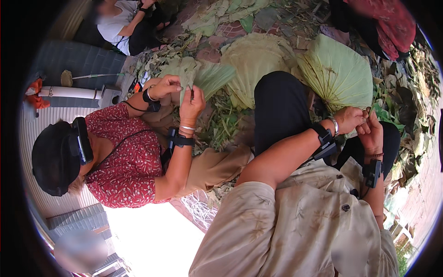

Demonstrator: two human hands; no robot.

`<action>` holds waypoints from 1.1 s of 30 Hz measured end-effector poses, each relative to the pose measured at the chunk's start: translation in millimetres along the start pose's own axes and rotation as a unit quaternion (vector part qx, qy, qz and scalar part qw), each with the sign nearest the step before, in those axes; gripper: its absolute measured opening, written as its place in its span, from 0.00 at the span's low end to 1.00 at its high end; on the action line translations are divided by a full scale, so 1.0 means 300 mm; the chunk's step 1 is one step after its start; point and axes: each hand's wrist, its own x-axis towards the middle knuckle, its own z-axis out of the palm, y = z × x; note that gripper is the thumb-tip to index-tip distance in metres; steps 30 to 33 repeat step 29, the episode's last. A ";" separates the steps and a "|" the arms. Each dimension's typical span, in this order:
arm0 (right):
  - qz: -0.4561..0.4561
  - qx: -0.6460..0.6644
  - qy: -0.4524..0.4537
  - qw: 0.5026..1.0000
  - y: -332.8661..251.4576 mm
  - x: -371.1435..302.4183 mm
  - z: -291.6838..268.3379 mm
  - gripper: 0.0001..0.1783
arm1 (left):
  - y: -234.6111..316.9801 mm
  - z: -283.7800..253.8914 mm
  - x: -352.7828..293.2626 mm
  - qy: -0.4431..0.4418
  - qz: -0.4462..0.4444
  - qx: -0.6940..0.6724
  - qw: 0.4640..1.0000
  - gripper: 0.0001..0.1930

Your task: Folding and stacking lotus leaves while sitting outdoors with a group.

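Observation:
A large pale green lotus leaf (339,69) with ribs fanning out from its lower edge stands up in front of my knees. My left hand (350,119) is closed in a pinch at the leaf's lower right edge. Fingertips of my right hand (370,135) press together right against those of the left, at the same corner. A small brown bit shows between the fingertips, too small to name. The fingers cover the exact spot where they grip the leaf.
Beside me on the left, a person in a red patterned shirt (124,161) holds up another leaf (188,71). Stacked pale leaves (258,60) lie ahead, with green scraps (224,120) around. Two more people sit farther off. White strings (198,208) lie on the ground at the left.

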 end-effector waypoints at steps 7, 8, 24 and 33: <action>0.024 -0.016 0.017 0.999 -0.007 -0.019 -0.005 0.06 | -0.003 0.009 -0.028 -0.033 -0.004 0.006 0.999 0.09; 0.043 -0.019 0.022 0.999 -0.013 -0.023 -0.011 0.06 | -0.023 0.005 -0.025 -0.045 0.011 0.043 0.998 0.09; -0.207 0.161 0.068 0.963 -0.284 -0.025 -0.131 0.15 | -0.022 -0.047 0.015 0.097 -0.036 -0.195 0.975 0.12; -0.059 -0.184 0.140 0.971 -0.096 -0.025 -0.052 0.28 | -0.016 -0.098 0.039 0.150 0.026 -0.255 0.955 0.13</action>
